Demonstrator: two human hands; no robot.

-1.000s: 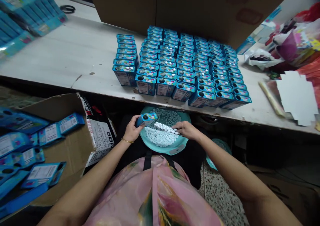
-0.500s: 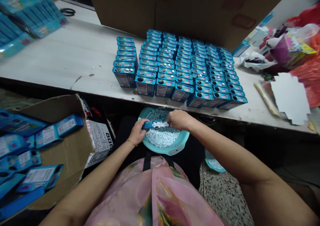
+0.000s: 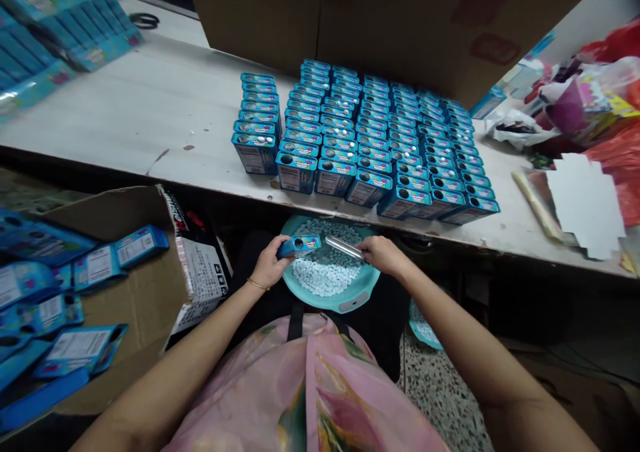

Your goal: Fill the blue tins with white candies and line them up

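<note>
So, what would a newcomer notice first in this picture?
Probably the block of blue boxes standing in tight rows on the white table. Next, below the table edge, the teal basin of small white tablets, where the left hand holds one blue box and the right hand holds a clear scoop.

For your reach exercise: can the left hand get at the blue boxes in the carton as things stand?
Probably not yet: the left hand already holds a blue box. The carton sits open beside it, with nothing in between.

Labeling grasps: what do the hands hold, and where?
Left hand holds a blue tin by its left end; right hand holds a clear scoop by its right end.
</note>
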